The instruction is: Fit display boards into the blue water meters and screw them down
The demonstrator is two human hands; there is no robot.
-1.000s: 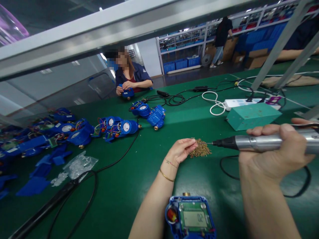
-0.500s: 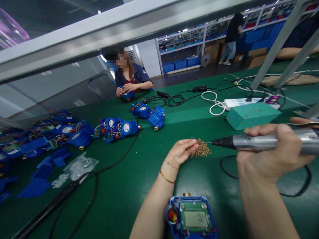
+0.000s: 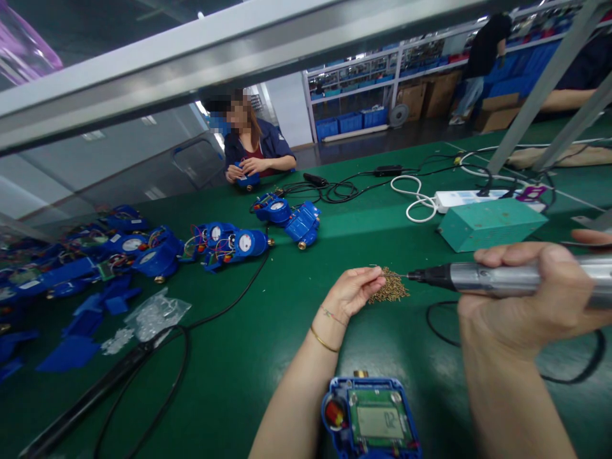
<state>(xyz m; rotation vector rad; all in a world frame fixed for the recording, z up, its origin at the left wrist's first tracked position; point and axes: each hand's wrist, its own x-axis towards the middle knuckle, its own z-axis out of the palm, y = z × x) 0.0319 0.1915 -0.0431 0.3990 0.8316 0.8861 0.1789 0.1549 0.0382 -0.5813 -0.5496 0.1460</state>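
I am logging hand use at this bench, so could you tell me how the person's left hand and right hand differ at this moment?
The left hand lies low by the pile of brass screws, fingers pinched at its edge; the right hand is raised, wrapped around the electric screwdriver. The left wrist wears a thin bracelet; the right wrist shows none. Both are bare, and the screwdriver's tip points at the same pile.

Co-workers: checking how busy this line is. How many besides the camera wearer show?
3: seated person in dark blue across the green table, standing person in black by far shelves, bare forearm at far right. Others may be hidden.
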